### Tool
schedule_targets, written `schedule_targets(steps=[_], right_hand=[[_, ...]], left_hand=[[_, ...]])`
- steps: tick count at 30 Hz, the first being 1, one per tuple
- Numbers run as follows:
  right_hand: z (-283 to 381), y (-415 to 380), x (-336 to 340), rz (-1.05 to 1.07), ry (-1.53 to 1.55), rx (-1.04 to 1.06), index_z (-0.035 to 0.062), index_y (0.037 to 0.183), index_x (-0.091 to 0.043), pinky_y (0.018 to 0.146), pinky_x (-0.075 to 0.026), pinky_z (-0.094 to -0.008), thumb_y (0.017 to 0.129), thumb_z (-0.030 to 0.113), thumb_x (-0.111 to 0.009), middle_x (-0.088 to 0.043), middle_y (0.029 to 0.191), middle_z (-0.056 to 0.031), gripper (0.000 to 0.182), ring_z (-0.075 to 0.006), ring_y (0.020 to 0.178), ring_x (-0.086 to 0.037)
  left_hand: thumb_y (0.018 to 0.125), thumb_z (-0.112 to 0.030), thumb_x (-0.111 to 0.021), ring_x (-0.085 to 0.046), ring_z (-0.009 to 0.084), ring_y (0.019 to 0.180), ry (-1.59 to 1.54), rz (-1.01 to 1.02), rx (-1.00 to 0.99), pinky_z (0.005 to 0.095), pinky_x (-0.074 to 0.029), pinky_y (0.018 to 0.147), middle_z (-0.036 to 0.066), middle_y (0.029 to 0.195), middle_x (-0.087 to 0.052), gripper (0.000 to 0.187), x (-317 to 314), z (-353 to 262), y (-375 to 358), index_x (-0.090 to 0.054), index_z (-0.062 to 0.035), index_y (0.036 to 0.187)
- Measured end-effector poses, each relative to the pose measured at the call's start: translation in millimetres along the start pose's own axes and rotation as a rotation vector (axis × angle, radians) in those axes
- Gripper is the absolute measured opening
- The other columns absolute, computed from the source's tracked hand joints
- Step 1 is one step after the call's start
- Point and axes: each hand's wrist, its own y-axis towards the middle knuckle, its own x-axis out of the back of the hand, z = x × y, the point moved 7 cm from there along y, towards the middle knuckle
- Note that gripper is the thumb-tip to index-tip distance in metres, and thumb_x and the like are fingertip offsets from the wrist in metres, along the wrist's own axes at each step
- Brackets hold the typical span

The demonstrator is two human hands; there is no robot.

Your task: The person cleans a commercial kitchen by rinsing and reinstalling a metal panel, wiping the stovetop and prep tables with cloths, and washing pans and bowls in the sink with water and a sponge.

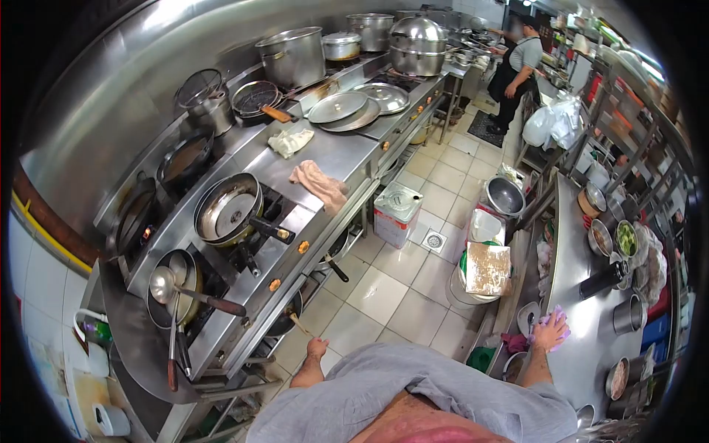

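Note:
My right hand (pixel 548 336) presses a purple cloth (pixel 559 325) onto the steel counter (pixel 583 251), the cloth bunched between and around the fingers. Just left of it are a small white dish (pixel 527 317) and a dark red cloth (pixel 515 342). At my other side, my left hand (pixel 317 348) hangs low with its fingers curled in, and nothing shows in it. The wooden handle (pixel 298 320) of a pan on the shelf below the stove points toward this hand and ends close above it.
The steel stove (pixel 288 177) at left carries pans (pixel 229 210), ladles (pixel 164 284) and big pots (pixel 292 57); several handles overhang its front. A square tin (pixel 397 214) and buckets (pixel 484 288) stand on the tiled floor. A person (pixel 517 74) stands far down the aisle.

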Motion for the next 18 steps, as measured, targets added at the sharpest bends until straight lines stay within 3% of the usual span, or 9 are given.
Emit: schedule_targets(steps=[18], right_hand=[[-0.6,1.1,-2.1,0.015,0.033,-0.002,0.0289,0.131,-0.037,0.102,-0.019,-0.0576,0.061,0.026,-0.068,-0.024,0.142,-0.0028,0.077,-0.0285,0.133,-0.017]], left_hand=[[0.07,-0.038,-0.069,-0.057,0.0264,0.099,-0.017,-0.007,-0.004,0.0345,-0.044,0.087,0.015,0.103,-0.061,0.047,0.3,-1.6,-2.3,-0.061,-0.0039,0.102]])
